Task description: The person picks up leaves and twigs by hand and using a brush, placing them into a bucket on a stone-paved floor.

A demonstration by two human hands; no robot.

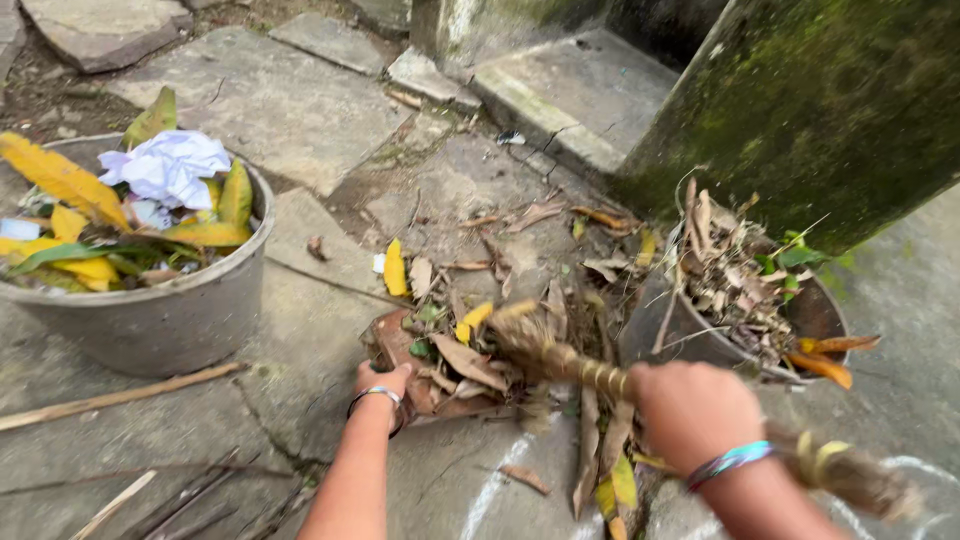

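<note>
Crouching over the cracked stone paving, the person presses the left hand (382,382) flat against the near edge of a brown piece of board (412,372), fingers spread on it and not wrapped around it, so it serves as a scoop. The right hand (692,408) is closed tight around the bound handle of a short straw broom (570,362), whose bristle end lies on the board among the litter (the handle's tail sticks out behind the wrist, blurred).

A heap of dry leaves (470,350), yellow and brown, sits partly on the board; the rest lies just beyond it and to the right. More loose leaves are scattered further out towards the mossy wall (800,110), and a few lie close to the person's knees, beside a chalk line on the ground.

As for how far things have got, I'd judge it about midway. The big grey basin (150,320) on the left is already heaped with yellow leaves and a crumpled white sheet (165,165), and the smaller dark pan (720,340) on the right holds a mound of dry twigs and leaves, so a fair amount has been gathered. What remains, by my reckoning, is the load on the board, the leaves strewn about it, and the thin sticks (120,398) lying on the paving near the basin.
</note>
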